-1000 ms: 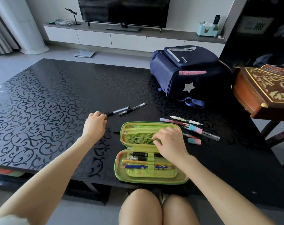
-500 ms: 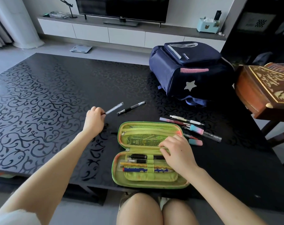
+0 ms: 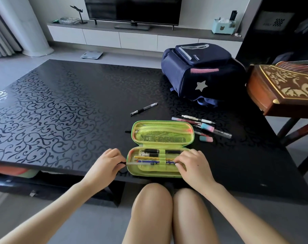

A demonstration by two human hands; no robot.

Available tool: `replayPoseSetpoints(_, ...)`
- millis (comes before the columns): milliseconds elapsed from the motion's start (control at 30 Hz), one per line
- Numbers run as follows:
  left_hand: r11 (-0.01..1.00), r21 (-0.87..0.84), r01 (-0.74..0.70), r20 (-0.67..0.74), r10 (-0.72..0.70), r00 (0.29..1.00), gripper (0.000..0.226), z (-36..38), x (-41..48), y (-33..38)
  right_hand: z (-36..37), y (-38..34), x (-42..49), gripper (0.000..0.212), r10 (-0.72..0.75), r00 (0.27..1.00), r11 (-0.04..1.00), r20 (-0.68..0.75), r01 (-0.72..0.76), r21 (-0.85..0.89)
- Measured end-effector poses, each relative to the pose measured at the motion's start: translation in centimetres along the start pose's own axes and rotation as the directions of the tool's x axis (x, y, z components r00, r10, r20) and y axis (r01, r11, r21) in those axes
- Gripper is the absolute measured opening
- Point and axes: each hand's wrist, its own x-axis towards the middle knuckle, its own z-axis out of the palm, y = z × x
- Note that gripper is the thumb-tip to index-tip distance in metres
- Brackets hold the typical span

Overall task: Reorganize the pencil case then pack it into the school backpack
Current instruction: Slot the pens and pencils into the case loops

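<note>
A person's left hand (image 3: pixel 105 166) pinches a pen (image 3: pixel 132 163) laid left-to-right across the open pencil case (image 3: pixel 163 132); right hand (image 3: pixel 193 166) seemingly pinches its other end.

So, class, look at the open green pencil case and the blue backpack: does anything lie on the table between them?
Only low things. A black pen lies beyond the pencil case on the left, and loose pens with an eraser lie towards the backpack. All lie flat, so lifting the case would likely clear them.
</note>
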Motion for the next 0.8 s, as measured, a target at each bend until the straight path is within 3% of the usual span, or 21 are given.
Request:
replayPoseSetpoints(133,0.991,0.063,-0.117,0.017,0.116,0.993,0.013,-0.1,0.9,1.0,-0.2,-0.1,-0.4,0.012,-0.004,1.0,1.0,-0.001,0.004,-0.004)
replayPoseSetpoints(333,0.977,0.123,-0.172,0.037,0.168,0.985,0.008,0.2,2.3,3.0,-0.3,0.5,-1.0,0.012,0.011,1.0,1.0,0.006,-0.011,-0.021)
replayPoseSetpoints(500,0.98,0.128,-0.154,0.125,0.138,0.982,0.022,0.8,2.4,4.3,0.3,0.8,-1.4,0.006,0.041,0.997,0.998,0.06,-0.044,0.051)
replayPoseSetpoints(667,0.993,0.08,-0.091,0.1,0.083,0.991,0.007,1.7,1.9,4.9,0.5,1.2,-1.7,0.011,0.143,0.984,0.967,0.103,-0.161,0.195)
replayPoseSetpoints(800,0.994,0.051,-0.096,0.116,0.089,0.989,0.016,2.5,2.7,6.0,0.5,1.1,-1.7,0.012,0.161,0.981,0.945,0.108,-0.184,0.27)
